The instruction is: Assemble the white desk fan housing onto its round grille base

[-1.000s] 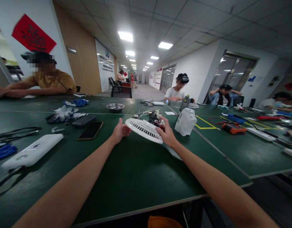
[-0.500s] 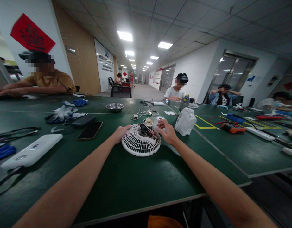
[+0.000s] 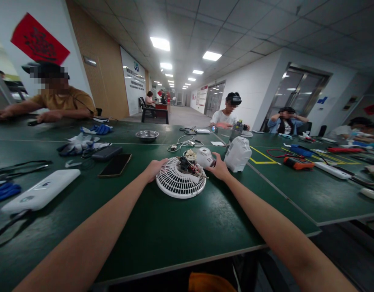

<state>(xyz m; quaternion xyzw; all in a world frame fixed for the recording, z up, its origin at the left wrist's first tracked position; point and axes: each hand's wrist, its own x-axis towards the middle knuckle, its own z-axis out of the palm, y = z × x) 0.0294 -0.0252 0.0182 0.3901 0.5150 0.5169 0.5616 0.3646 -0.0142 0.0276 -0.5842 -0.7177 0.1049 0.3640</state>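
Observation:
A round white fan grille (image 3: 181, 185) lies on the green table, with a dark motor and wires (image 3: 187, 165) on top of it. My left hand (image 3: 156, 168) is closed on the grille's left edge. Just right of the motor, my right hand (image 3: 219, 166) grips a small white rounded cover with slots (image 3: 205, 157), its fingers around the cover's right side. The cover is tilted and close to the motor. A white plastic housing (image 3: 239, 154) stands to the right of my right hand.
A phone (image 3: 115, 166), a dark case (image 3: 107, 153) and gloves (image 3: 77, 146) lie left; a white power bank (image 3: 42, 192) is nearer. Behind are a metal bowl (image 3: 147, 135) and cables (image 3: 182, 142). An orange meter (image 3: 298, 163) lies right. Several people sit around.
My right hand has closed on the small white cover and tilted it, moving slightly right and down. My left hand stays at the grille. The person at the left has shifted their hands.

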